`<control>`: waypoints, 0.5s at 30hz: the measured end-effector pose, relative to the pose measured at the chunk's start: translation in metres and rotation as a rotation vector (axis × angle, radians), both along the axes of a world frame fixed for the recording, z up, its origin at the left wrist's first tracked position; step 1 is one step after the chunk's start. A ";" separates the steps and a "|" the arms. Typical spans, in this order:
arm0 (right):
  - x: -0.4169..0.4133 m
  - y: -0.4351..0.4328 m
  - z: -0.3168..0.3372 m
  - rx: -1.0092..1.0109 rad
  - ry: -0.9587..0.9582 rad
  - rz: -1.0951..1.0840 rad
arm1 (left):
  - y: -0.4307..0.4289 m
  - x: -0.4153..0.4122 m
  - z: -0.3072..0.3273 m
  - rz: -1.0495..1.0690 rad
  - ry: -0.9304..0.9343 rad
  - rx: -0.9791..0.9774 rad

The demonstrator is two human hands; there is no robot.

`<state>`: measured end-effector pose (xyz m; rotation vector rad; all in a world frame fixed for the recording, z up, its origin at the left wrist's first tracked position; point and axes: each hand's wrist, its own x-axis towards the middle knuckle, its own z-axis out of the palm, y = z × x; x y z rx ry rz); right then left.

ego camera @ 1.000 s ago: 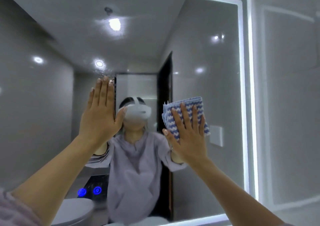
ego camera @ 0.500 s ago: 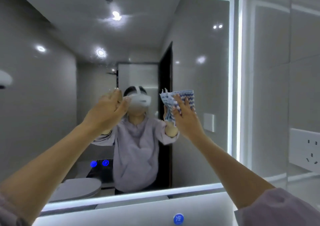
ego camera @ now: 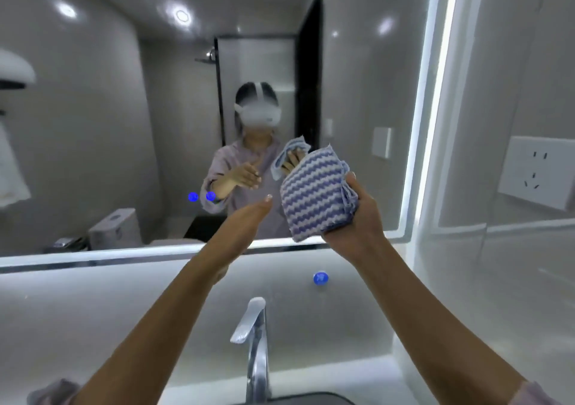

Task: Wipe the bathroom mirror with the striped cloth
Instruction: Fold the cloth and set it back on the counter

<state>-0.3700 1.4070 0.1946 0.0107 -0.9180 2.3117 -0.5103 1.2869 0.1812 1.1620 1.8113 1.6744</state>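
Blue and white stripes zigzag across the cloth (ego camera: 314,194), folded into a thick wad. Your right hand (ego camera: 357,218) holds it up in front of the mirror (ego camera: 93,109), low and toward the right side of the glass. Your thumb (ego camera: 353,180) sits on the cloth's right edge, and the rest of your right fingers are hidden behind the cloth, so you grip it from the side and below. The cloth is off the glass; you can see its twin in the mirror just behind it.

Your left hand (ego camera: 249,218) is bare and holds nothing. It points toward the cloth, edge on, with the fingers (ego camera: 264,202) straight and pressed together. The tips are near the cloth's left side but not touching it.

A bright strip (ego camera: 432,93) of light runs down the mirror's right edge and another along the bottom. Below the mirror a small blue button (ego camera: 320,278) glows on the wall. A shiny tap (ego camera: 253,336) stands under your arms, with a dark sink (ego camera: 305,398) peeking in at the bottom. On the right wall is a white socket (ego camera: 538,171). In the glass you see a person in a pale top with a white headset, a toilet (ego camera: 115,227) at lower left and two more blue lights (ego camera: 202,197).
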 end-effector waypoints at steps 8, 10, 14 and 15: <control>0.018 -0.063 -0.060 -0.188 0.046 0.174 | -0.037 0.044 -0.065 -0.008 -0.325 0.077; 0.018 -0.078 -0.077 -0.211 0.017 0.174 | -0.043 0.053 -0.079 0.024 -0.402 0.094; 0.018 -0.090 -0.099 -0.151 -0.081 0.120 | -0.051 0.065 -0.098 0.061 -0.433 0.168; 0.018 -0.090 -0.101 -0.102 -0.112 0.090 | -0.053 0.066 -0.100 0.060 -0.433 0.179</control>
